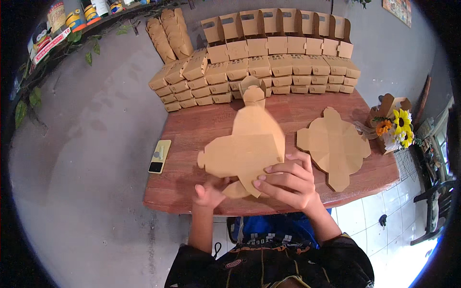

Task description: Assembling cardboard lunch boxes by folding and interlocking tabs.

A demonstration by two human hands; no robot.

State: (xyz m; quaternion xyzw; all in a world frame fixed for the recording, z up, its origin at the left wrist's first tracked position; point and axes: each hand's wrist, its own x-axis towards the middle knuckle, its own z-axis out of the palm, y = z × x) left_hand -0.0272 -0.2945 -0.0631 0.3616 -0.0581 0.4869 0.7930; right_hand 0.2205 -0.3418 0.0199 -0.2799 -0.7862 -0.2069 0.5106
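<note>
A partly folded brown cardboard box blank (245, 151) is held tilted above the near part of the table, its flaps standing at different angles. My right hand (293, 182) is closed on its right edge, with the fingers lying over the face of the card. My left hand (210, 193) is at the lower left of the blank, thumb stretched away from the card. The other left fingers are partly hidden behind a lower flap, and the hand looks open. A second, unfolded cardboard blank (331, 146) lies flat on the table to the right.
Folded cardboard boxes (259, 67) stand in stacked rows along the back of the wooden table (187, 139). One small upright carton (253, 93) is just beyond my work. A phone (160, 156) lies at the left edge. Artificial flowers (401, 125) in a cardboard holder stand at the right.
</note>
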